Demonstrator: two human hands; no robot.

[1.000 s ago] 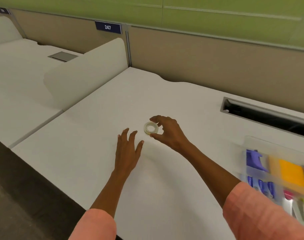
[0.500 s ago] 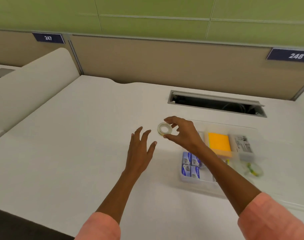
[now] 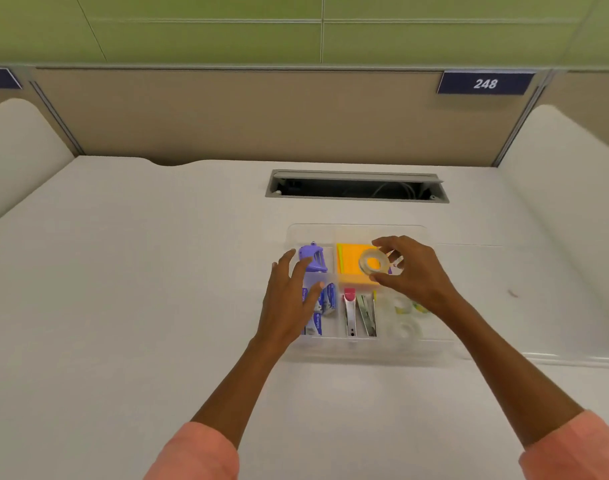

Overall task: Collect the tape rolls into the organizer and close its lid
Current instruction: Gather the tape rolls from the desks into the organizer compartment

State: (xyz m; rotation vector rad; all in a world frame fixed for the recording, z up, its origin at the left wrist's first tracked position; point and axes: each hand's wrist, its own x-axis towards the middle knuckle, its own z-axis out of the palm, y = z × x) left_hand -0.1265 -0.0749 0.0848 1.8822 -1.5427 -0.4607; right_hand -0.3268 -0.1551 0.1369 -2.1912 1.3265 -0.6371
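Near us, our left hand hovers empty, fingers spread, over the organizer. The right hand pinches the tape roll, now carried from bare bench to above the orange notes, so dropping comes next. Clear rolls inside barely show; the lid stays indistinct.

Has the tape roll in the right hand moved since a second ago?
Yes. The tape roll, pinched in the right hand, was over bare desk left of the organizer; it is now above it, over the orange notes.
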